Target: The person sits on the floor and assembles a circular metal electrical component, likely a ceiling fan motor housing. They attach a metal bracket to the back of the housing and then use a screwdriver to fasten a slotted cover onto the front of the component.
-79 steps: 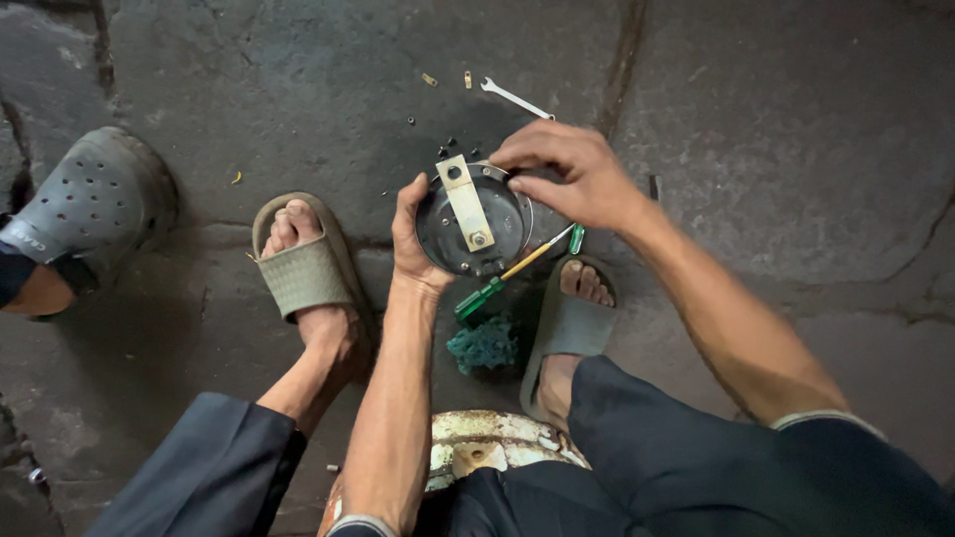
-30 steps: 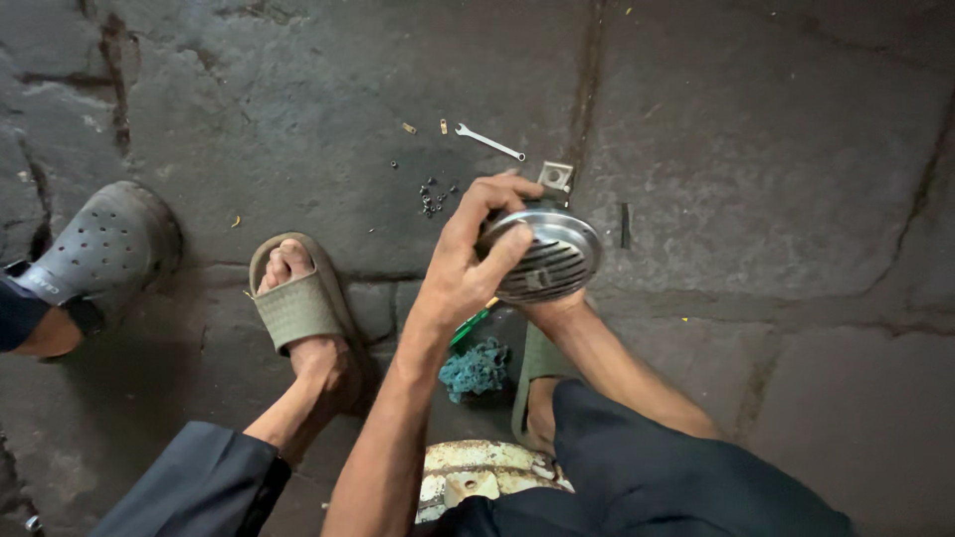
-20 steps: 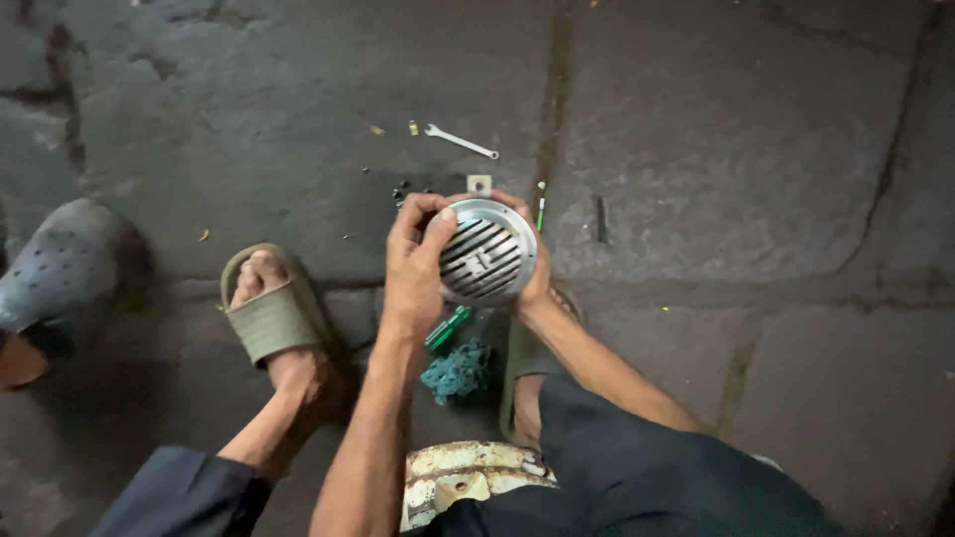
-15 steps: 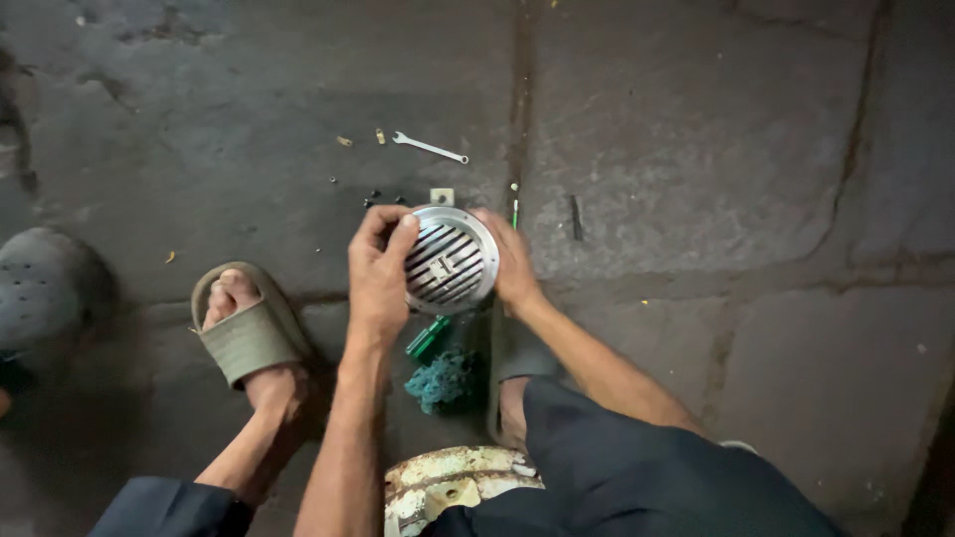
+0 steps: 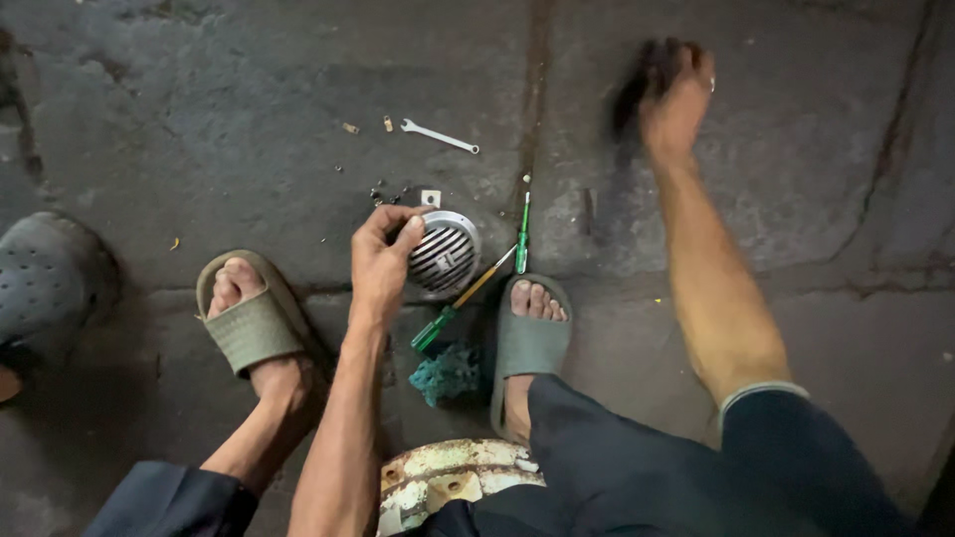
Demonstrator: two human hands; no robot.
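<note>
Left hand [image 5: 383,264] grips the rim of a round slatted metal horn [image 5: 443,257], fingers closed on its left edge, the horn resting grille-up on the stone floor [image 5: 199,99] between two sandalled feet; the right hand [image 5: 674,94] is stretched well away toward the upper right, blurred, and whether its fingers are clenched or loose cannot be told. Judged partly done: the horn looks whole, but small screws [image 5: 388,195], a square plate [image 5: 430,198], a wrench [image 5: 439,136] and two green screwdrivers [image 5: 461,300] lie loose beside it. No labels or packages visible.
</note>
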